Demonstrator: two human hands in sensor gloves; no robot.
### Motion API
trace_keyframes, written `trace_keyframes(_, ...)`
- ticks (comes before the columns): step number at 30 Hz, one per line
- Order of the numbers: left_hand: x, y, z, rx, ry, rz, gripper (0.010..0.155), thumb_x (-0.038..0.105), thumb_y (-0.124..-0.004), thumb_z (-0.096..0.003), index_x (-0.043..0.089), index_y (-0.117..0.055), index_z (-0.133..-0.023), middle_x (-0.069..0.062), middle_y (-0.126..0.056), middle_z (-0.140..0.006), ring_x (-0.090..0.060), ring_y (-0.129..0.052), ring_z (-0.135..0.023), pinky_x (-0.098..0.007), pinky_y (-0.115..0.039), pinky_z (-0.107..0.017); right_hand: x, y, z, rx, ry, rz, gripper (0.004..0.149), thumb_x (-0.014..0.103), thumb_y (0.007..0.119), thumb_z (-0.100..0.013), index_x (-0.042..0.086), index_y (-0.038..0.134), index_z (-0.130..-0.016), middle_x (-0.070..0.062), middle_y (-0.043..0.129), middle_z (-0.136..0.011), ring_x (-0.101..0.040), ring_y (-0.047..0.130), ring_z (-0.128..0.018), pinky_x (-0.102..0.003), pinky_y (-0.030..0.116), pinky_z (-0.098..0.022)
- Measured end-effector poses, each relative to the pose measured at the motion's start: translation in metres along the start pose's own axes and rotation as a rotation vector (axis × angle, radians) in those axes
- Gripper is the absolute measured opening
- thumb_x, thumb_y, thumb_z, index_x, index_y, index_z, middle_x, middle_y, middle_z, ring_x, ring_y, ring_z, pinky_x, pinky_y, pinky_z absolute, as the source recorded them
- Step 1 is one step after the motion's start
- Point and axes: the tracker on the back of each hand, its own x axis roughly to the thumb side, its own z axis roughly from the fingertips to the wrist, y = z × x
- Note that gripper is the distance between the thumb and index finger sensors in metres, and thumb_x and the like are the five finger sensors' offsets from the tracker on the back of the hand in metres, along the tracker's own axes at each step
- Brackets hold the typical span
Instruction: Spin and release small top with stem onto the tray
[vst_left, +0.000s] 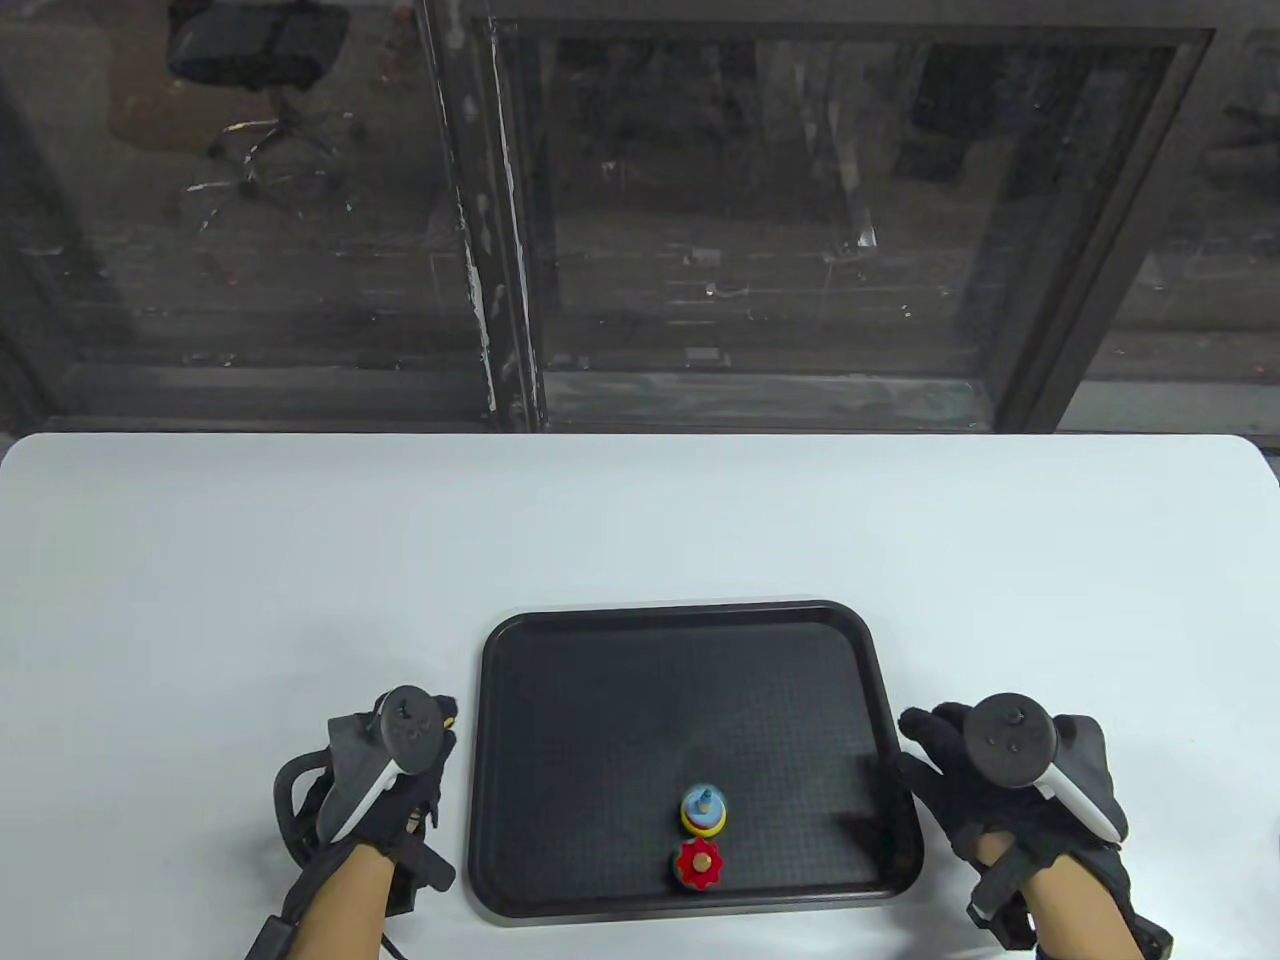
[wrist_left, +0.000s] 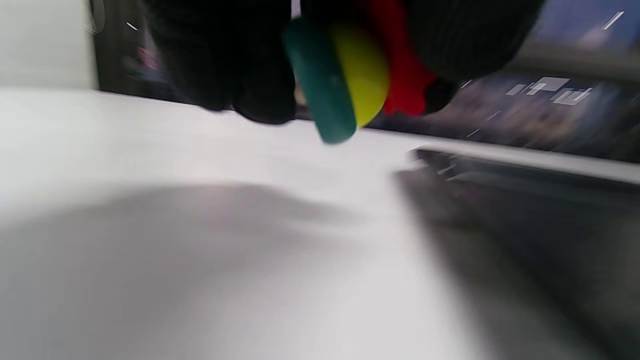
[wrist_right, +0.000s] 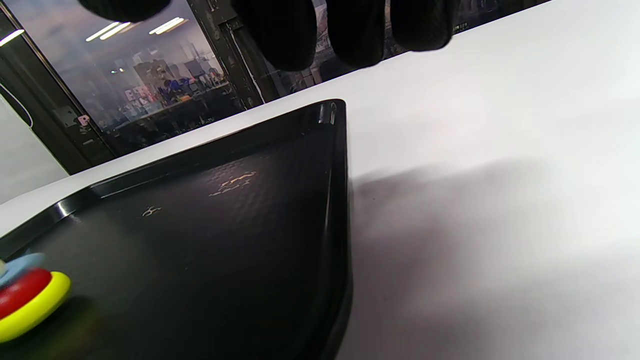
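A left hand (vst_left: 395, 770) in a black sensor glove hovers over the white worktop (vst_left: 240, 560) just beside the black tray's (vst_left: 520, 640) left rim, its fingers (wrist_left: 240, 65) curled around a small top (wrist_left: 345, 75) with green, yellow and red discs, as the blurred left wrist view shows. Its stem is hidden in the glove. The right hand (vst_left: 1000, 790) sits just off the tray's right rim, fingers loosely spread and holding nothing.

To launch well, the top likely needs carrying over the tray's bare middle, stem pinched between thumb and fingertip, tip held low and upright, then a sharp twist and a clean let-go, well away from the toys already there and the rim.

The count: one tray; two tops standing on it near its front edge, a blue-capped stacked top (vst_left: 704, 808) and, just in front, a red scalloped top (vst_left: 699, 864); one top in the left hand; two gloved hands.
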Motion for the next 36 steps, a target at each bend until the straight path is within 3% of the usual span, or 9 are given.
trace_keyframes(3, 0.014, 0.006, 0.006, -0.007, -0.061, 0.099, 0.049, 0.052, -0.074, -0.0394, 0.051, -0.082, -0.088, 0.006, -0.062, -0.113, -0.031, -0.063, -0.108, -0.062, -0.057, -0.081, 0.001, 0.002, -0.001, 0.009, 0.002, 0.008, 0.071, 0.065, 0.052, -0.043, 0.033, 0.054, -0.105, -0.01, 0.046, -0.112, -0.042, 0.048, -0.103, -0.068, 0.035, -0.071)
trace_keyframes(9, 0.05, 0.018, 0.012, 0.1, -0.269, -0.047, 0.047, 0.048, -0.086, -0.0349, 0.044, -0.088, -0.082, 0.015, -0.096, -0.078, -0.015, -0.091, -0.084, -0.055, -0.069, -0.078, -0.001, 0.002, -0.001, 0.015, 0.005, 0.0, 0.071, 0.065, 0.052, -0.043, 0.033, 0.055, -0.105, -0.01, 0.047, -0.112, -0.043, 0.047, -0.103, -0.068, 0.034, -0.07)
trace_keyframes(16, 0.1, 0.017, 0.006, 0.091, -0.416, -0.385, 0.047, 0.048, -0.098, -0.0249, 0.041, -0.093, -0.071, 0.018, -0.11, -0.065, -0.007, -0.106, -0.072, -0.044, -0.077, -0.077, 0.002, 0.006, -0.003, 0.057, 0.003, 0.006, 0.071, 0.065, 0.052, -0.043, 0.032, 0.055, -0.105, -0.011, 0.047, -0.112, -0.043, 0.045, -0.104, -0.068, 0.032, -0.07)
trace_keyframes(22, 0.13, 0.006, -0.001, -0.014, -0.615, -0.509, 0.042, 0.036, -0.095, -0.0319, 0.045, -0.095, -0.073, 0.021, -0.11, -0.074, -0.002, -0.103, -0.082, -0.035, -0.07, -0.083, 0.004, 0.008, -0.002, 0.061, -0.009, 0.025, 0.07, 0.065, 0.052, -0.042, 0.032, 0.056, -0.105, -0.011, 0.048, -0.112, -0.043, 0.045, -0.104, -0.069, 0.032, -0.069)
trace_keyframes(26, 0.139, -0.002, -0.003, -0.061, -0.669, -0.544, 0.044, 0.032, -0.096, -0.0336, 0.043, -0.094, -0.076, 0.02, -0.108, -0.077, -0.004, -0.099, -0.086, -0.037, -0.066, -0.084, 0.002, 0.005, 0.001, 0.037, -0.012, 0.015, 0.07, 0.065, 0.052, -0.042, 0.032, 0.058, -0.104, -0.011, 0.05, -0.111, -0.044, 0.046, -0.103, -0.069, 0.032, -0.069)
trace_keyframes(33, 0.142, -0.011, 0.001, 0.007, -0.741, -0.58, 0.044, 0.03, -0.096, -0.0342, 0.039, -0.094, -0.077, 0.016, -0.108, -0.076, -0.007, -0.098, -0.086, -0.039, -0.064, -0.085, 0.001, 0.002, 0.003, 0.014, -0.016, 0.008, 0.07, 0.064, 0.052, -0.042, 0.031, 0.061, -0.103, -0.012, 0.052, -0.11, -0.044, 0.048, -0.102, -0.069, 0.033, -0.068)
trace_keyframes(35, 0.145, -0.016, 0.005, 0.089, -0.766, -0.669, 0.043, 0.031, -0.094, -0.0332, 0.037, -0.096, -0.076, 0.012, -0.11, -0.072, -0.011, -0.102, -0.08, -0.043, -0.07, -0.082, 0.001, 0.002, 0.003, 0.014, -0.017, 0.006, 0.069, 0.064, 0.052, -0.042, 0.031, 0.061, -0.103, -0.012, 0.052, -0.11, -0.044, 0.048, -0.102, -0.069, 0.033, -0.068)
trace_keyframes(36, 0.146, -0.02, 0.007, 0.197, -0.73, -0.759, 0.044, 0.039, -0.09, -0.0315, 0.034, -0.098, -0.074, 0.009, -0.113, -0.065, -0.013, -0.108, -0.071, -0.047, -0.077, -0.079, 0.001, 0.002, 0.003, 0.016, -0.019, 0.01, 0.069, 0.064, 0.053, -0.043, 0.031, 0.062, -0.103, -0.012, 0.052, -0.11, -0.044, 0.048, -0.102, -0.069, 0.033, -0.068)
